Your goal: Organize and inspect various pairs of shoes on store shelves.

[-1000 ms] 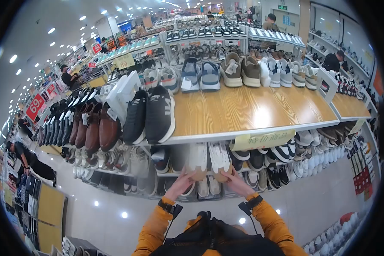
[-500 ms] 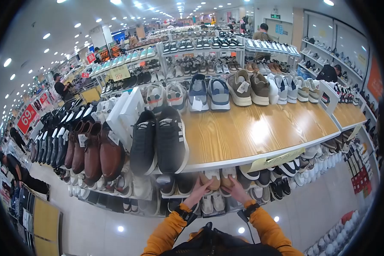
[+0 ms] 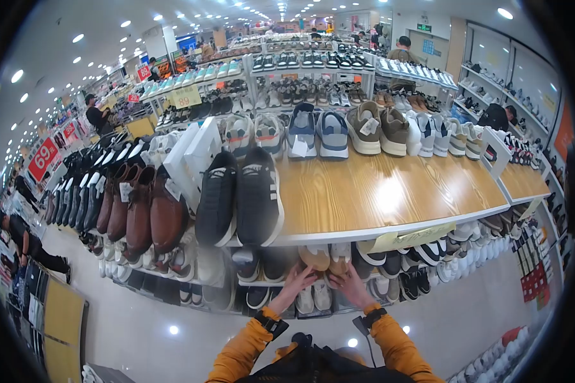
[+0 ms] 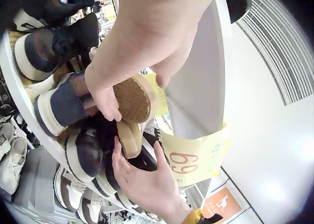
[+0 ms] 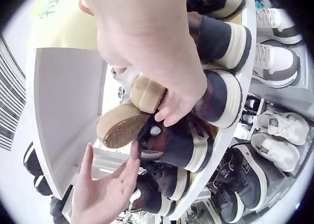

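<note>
A pair of white shoes with tan toe ends lies partly beneath the upper shelf, the left shoe (image 3: 314, 258) beside the right shoe (image 3: 340, 255). The left shoe's textured brown sole (image 4: 131, 100) faces down toward the hands. My left hand (image 3: 292, 286) has its fingertips at that sole, its thumb spread away from the shoe. On the other side my right hand (image 3: 351, 287) touches the right shoe's tan end (image 5: 148, 94) with extended fingers, thumb standing apart. Dark shoes with cream soles (image 5: 226, 94) crowd close around the pair.
Above the hands runs the wood-topped shelf (image 3: 390, 198), with black sneakers (image 3: 259, 198) at its front left edge. A yellow price sign (image 4: 191, 158) hangs off that edge. Lower down are more shoes (image 3: 305, 300) and the tiled floor (image 3: 140, 313). Several people stand farther off.
The white shoes have moved away from me, farther under the shelf, and less of their tops shows. Both hands have followed, and their hold has loosened to spread fingers.
</note>
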The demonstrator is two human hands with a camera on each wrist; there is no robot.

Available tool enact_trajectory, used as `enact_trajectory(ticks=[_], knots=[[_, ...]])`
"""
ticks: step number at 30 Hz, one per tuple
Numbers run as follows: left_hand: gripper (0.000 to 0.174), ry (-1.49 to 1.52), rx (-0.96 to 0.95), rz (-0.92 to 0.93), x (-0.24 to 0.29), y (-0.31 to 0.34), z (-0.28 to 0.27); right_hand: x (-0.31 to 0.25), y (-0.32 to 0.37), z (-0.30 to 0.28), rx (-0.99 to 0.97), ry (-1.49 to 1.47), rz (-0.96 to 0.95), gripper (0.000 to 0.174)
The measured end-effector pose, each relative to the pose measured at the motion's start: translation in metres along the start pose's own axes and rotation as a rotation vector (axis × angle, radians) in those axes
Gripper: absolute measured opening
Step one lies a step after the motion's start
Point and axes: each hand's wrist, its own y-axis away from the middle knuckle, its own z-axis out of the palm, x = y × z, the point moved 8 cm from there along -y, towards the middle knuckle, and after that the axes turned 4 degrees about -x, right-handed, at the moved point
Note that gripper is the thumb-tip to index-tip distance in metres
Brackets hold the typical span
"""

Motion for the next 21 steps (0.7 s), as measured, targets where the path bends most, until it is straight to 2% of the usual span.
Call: enact_trajectory(ticks=[3, 4, 6, 9, 15, 17, 21], knots=[[0.079, -0.01, 0.039, 0.008, -0.018, 0.017, -0.01, -0.002, 0.01, -0.001, -0.061, -0.026, -0.038, 0.062], [0.071, -0.017, 0.044, -0.001, -0.026, 0.022, -0.014, 0.004, 0.016, -0.006, -0.057, -0.005, -0.002, 0.059], [0.068, -0.012, 0.04, -0.011, -0.042, 0.034, -0.017, 0.013, 0.035, -0.01, 0.01, 0.013, 0.096, 0.052], [0.061, 0.019, 0.019, -0.009, -0.065, 0.06, -0.013, 0.035, 0.063, -0.034, -0.089, 0.116, 0.13, 0.052], [0.054, 0.096, 0.183, -0.159, -0.14, 0.114, -0.007, 0.067, 0.152, -0.089, -0.123, 0.21, 0.13, 0.052], [0.052, 0.115, 0.157, -0.155, -0.17, 0.13, -0.007, 0.084, 0.186, -0.105, 0.007, 0.131, 0.183, 0.053], [0.053, 0.145, 0.107, -0.176, -0.192, 0.151, 0.016, 0.109, 0.233, -0.119, 0.072, 0.036, 0.26, 0.046]])
